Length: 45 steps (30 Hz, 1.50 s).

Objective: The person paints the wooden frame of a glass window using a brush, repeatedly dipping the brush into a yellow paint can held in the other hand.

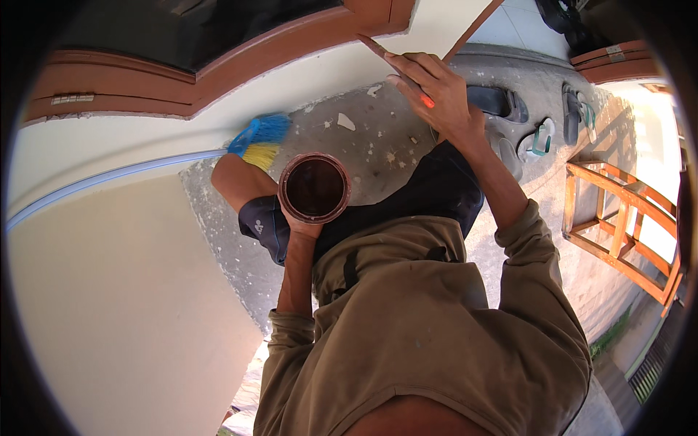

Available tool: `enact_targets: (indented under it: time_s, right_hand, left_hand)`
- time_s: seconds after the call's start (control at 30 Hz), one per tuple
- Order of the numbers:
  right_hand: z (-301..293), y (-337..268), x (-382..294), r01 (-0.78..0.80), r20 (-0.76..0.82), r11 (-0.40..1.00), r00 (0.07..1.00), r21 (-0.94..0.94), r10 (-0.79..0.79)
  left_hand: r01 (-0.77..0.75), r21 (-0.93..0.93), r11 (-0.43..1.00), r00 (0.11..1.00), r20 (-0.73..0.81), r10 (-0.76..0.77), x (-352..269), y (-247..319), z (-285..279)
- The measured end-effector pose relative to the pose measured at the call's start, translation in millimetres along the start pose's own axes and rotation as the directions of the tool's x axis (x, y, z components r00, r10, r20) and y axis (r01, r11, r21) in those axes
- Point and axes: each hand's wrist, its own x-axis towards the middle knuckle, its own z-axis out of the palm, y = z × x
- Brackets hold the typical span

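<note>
My left hand (303,225) holds an open can of dark reddish-brown paint (315,188) upright over my lap, its rim smeared with paint. In my right hand (436,90) is a thin paintbrush (401,72) whose orange handle end pokes out below the palm. The brush tip touches or sits very near the lower edge of the reddish-brown wooden window frame (332,28); I cannot tell which. Dark glass (163,32) fills the frame. Cream wall (305,72) runs just beneath it.
A broom with blue and yellow bristles (267,133) leans by the wall, its long blue handle (120,173) reaching left. Several sandals and slippers (540,139) lie on the paint-spotted concrete floor (376,158). An orange-brown wooden frame structure (619,218) stands at right.
</note>
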Motion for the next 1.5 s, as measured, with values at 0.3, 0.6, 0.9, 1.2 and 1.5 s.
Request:
enact_targets:
  time_s: [0.3, 0.6, 0.9, 1.2, 1.5]
  right_hand:
    - [56, 15, -11, -0.298, -0.11, 0.891, 0.929, 0.343, 0.353]
    - [69, -16, -28, -0.345, -0.284, 0.908, 0.869, 0.237, 0.404]
    - [116, -59, -9, -0.441, -0.164, 0.854, 0.854, 0.277, 0.494]
    - [111, -58, -10, -0.251, -0.04, 0.813, 0.947, 0.526, 0.319]
    - [86, -4, -27, -0.348, -0.169, 0.85, 0.882, 0.397, 0.44]
  left_hand:
    - [0.001, -0.007, 1.0, 1.0, -0.006, -0.001, -2, -1, -6]
    - [-0.013, -0.043, 0.999, 0.999, -0.052, 0.011, -10, 0, -26]
    - [-0.007, -0.078, 0.997, 0.996, -0.092, 0.0, -18, 0, -52]
    - [-0.035, -0.052, 0.998, 0.995, -0.1, 0.03, -19, -1, -44]
    - [-0.032, -0.017, 0.999, 0.997, -0.078, 0.031, -17, 2, -35]
